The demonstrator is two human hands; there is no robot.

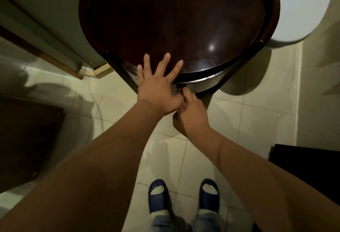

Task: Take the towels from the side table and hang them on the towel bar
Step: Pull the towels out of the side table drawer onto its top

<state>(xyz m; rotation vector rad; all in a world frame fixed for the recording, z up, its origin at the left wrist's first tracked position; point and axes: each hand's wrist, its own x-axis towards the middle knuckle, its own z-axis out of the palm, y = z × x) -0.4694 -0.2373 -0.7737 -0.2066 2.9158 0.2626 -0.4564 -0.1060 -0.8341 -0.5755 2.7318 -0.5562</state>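
Note:
A round dark wooden side table [184,20] with a raised rim fills the upper middle of the view. No towel or towel bar shows anywhere. My left hand [158,82] lies flat on the table's near edge, fingers spread. Just below the rim, my right hand [189,110] has its fingers pinched on a small metal drawer knob [178,90] at the table's front apron. The inside of the drawer is hidden.
A white toilet [303,7] stands at the upper right, touching the table's side. A door and its frame [46,34] run along the left. Dark furniture [27,139] sits lower left, a dark mat [312,167] lower right. My slippered feet [184,196] stand on pale floor tiles.

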